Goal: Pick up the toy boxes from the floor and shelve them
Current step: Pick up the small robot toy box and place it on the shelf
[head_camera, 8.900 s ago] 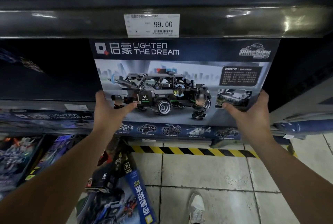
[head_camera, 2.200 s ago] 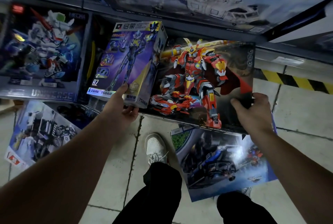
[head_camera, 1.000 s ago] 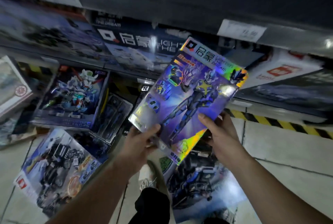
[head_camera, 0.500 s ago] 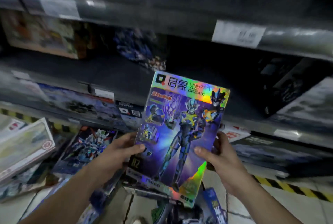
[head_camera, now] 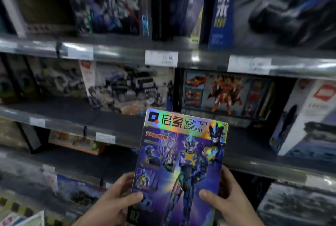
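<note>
Along the shelves (head_camera: 118, 54), boxed sets (head_camera: 127, 87) are standing upright, while left hand (head_camera: 116, 205) and right hand (head_camera: 231, 202) fingers (head_camera: 205, 194) are gripping a shimmering purple robot box (head_camera: 181, 162).

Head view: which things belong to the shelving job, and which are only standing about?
Job: purple toy box, left hand, right hand, middle shelf.
Standing about: red robot box, truck box, white box, price tag.

Left hand (head_camera: 116, 201): low and near, thumb across the front of the toy box (head_camera: 181, 153), fingers curled round its left edge. Right hand (head_camera: 233, 200): level with it, thumb on the front, fingers round the right edge.
</note>
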